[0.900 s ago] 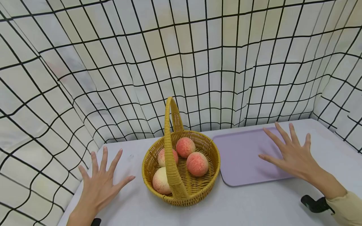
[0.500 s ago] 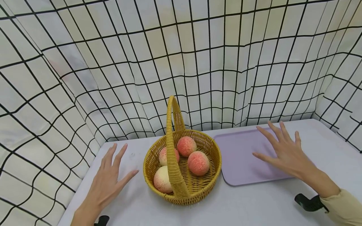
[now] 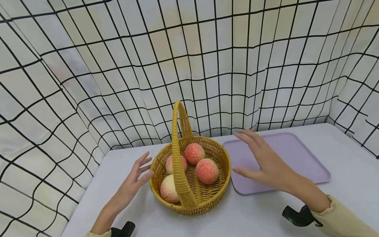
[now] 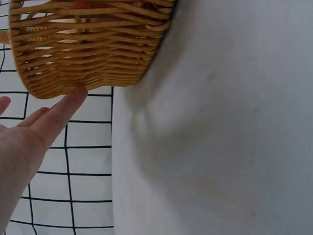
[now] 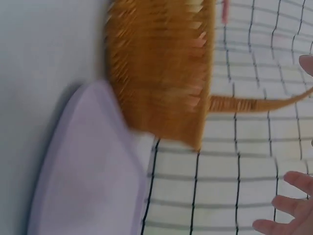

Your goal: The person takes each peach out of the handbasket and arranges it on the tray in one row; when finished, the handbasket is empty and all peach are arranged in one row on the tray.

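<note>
A yellow wicker basket (image 3: 217, 198) with a tall arched handle (image 3: 184, 187) stands upright mid-table. Several pink-and-cream peaches (image 3: 207, 171) lie inside, two of them partly behind the handle. My left hand (image 3: 130, 186) is at the basket's left rim, fingers loosely extended; in the left wrist view a fingertip overlaps the wicker side (image 4: 88, 49), but contact is uncertain. Over the lilac tray (image 3: 291, 154), my right hand (image 3: 267, 166) hovers with fingers spread and slightly bent, apart from the basket. Neither hand holds anything.
The white table (image 3: 231, 217) carries the tray directly right of the basket. Walls of white cloth with a black grid (image 3: 207, 65) rise behind the table and at both sides. Black wrist mounts (image 3: 299, 215) sit below the hands.
Both hands have moved inward toward the basket, the left rightward to its rim and the right leftward across the tray. Their widely spread fingers have drawn closer together. Basket and peaches stay put.
</note>
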### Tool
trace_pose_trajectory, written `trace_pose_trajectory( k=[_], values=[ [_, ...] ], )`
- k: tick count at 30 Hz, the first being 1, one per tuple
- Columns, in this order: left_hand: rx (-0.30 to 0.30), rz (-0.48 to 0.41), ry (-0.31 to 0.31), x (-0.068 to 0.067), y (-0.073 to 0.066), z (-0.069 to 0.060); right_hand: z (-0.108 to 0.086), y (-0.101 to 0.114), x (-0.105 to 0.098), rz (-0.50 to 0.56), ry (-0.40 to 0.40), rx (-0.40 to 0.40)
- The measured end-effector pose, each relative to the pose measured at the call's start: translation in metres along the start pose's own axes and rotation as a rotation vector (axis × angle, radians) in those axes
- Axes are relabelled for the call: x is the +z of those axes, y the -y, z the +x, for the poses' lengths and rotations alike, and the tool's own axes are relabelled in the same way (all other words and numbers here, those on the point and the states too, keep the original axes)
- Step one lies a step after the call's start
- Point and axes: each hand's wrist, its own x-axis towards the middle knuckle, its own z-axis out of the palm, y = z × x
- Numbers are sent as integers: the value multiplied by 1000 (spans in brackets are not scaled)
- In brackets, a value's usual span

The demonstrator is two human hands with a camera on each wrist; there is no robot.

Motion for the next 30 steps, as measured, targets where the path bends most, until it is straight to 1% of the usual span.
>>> trace_pose_trajectory(
  k=[3,7,10,14,16,22,26,28,30],
  values=[
    [-47,-25,42,7,5,5,10,17,5,106,50,-37],
    [-83,-61,81,14,14,9,24,32,12,227,141,-82],
    [-99,-92,116,17,21,10,35,34,19,290,218,-123],
    [-104,-126,155,17,25,10,48,27,30,351,320,-150],
    [-94,-135,173,16,26,11,54,22,37,384,366,-146],
    [-36,-141,219,13,27,12,65,6,57,439,474,-125],
    [-9,-139,236,11,29,13,68,3,66,436,526,-116],
    [5,-147,249,11,30,13,69,2,69,422,541,-117],
    [7,-159,258,10,30,13,70,2,71,405,547,-125]
  ],
)
